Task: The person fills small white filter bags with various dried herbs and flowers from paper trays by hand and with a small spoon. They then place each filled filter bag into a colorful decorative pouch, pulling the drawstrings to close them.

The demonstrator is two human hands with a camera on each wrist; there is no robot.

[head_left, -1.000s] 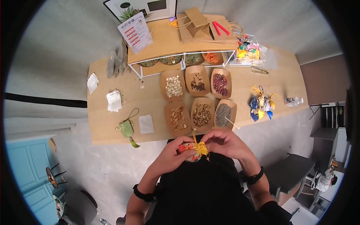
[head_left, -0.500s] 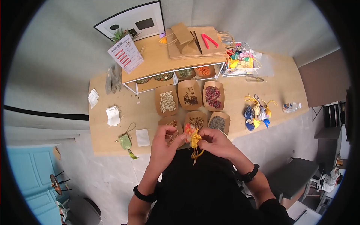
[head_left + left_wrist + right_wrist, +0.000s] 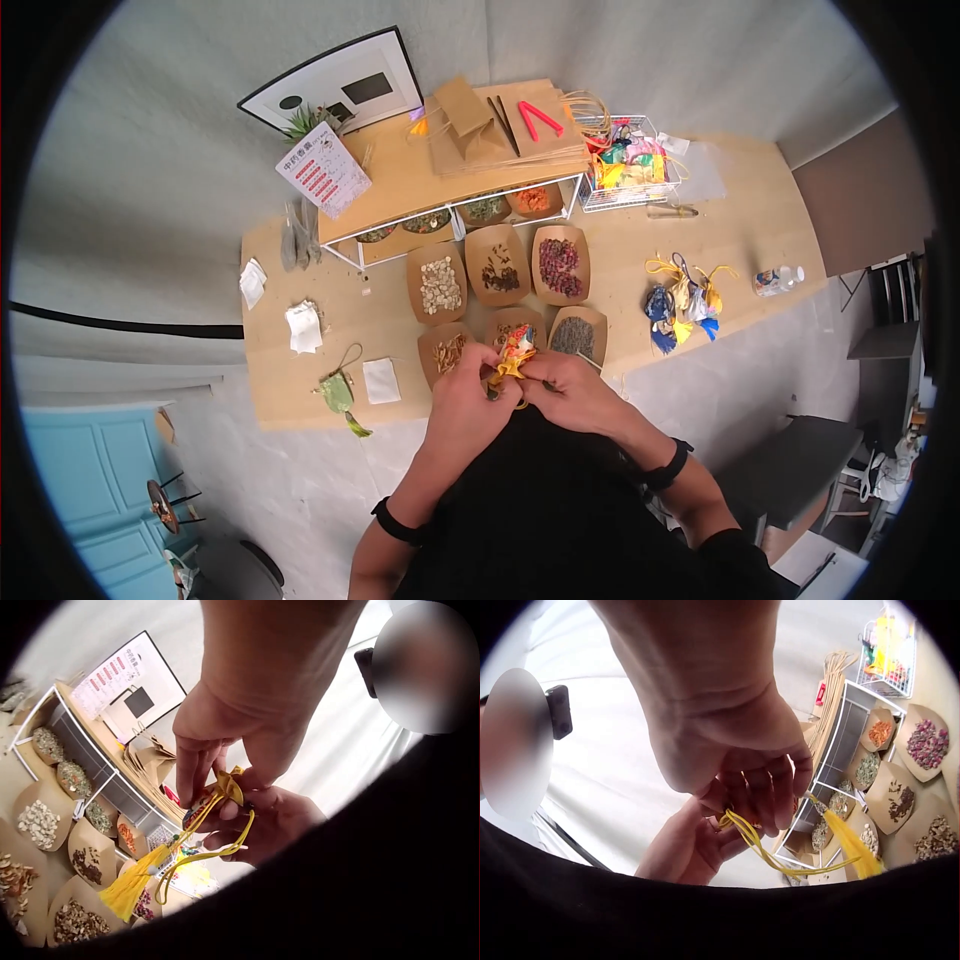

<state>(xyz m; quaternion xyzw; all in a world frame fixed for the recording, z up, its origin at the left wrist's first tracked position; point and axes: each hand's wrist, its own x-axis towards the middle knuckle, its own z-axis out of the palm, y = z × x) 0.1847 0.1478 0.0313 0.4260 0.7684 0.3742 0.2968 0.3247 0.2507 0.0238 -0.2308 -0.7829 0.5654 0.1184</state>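
A small patterned drawstring pouch with a gathered yellow neck is held up in front of the body, above the near trays. My left hand pinches the yellow neck from one side, thumb against fingers. From the other side my right hand pinches it too, and the fingertips of both hands nearly meet there. A looped yellow cord hangs from the neck in the left wrist view, beside a yellow tassel. In the right wrist view the fingers hide most of the pouch.
Paper trays of dried herbs stand close ahead, among them white slices and red buds. A green pouch and white packet lie left. Finished-looking pouches and a bottle lie right. Behind stands a low shelf.
The pouch has turned from lying sideways to body up, neck toward the wearer. My left hand let go of its body, opened, then came back to pinch the neck. The head view has shifted.
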